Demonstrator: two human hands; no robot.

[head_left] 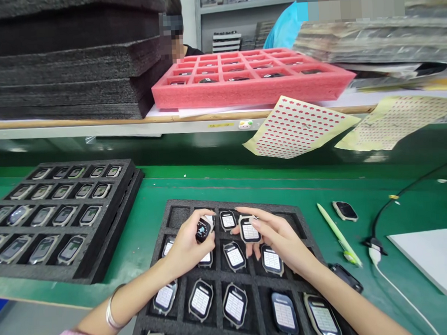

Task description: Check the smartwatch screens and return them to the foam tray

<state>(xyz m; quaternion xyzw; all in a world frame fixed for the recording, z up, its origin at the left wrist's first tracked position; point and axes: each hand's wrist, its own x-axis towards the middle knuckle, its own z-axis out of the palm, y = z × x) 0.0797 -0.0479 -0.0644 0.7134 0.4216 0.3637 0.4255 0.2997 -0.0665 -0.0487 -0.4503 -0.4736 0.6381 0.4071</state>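
Note:
My left hand [192,241] is closed on a smartwatch body [202,230], its dark round face with a small light mark toward me. To its right, my right hand [274,232] grips another smartwatch [249,229] by its edges, a white list lit on its screen. Both hands are above a black foam tray [178,275]. Watch bodies with lit white screens, such as this watch [235,305], lie in its compartments. Part of the tray's right side is hidden under my right forearm.
At left, a second foam tray [114,233] holds rows of watches. Right of my tray lie a green pen [333,229], a loose watch [344,210], a cable [375,252] and a white box [434,259]. A pink foam tray [249,88] and stacked black foam [56,61] occupy the shelf. People sit behind.

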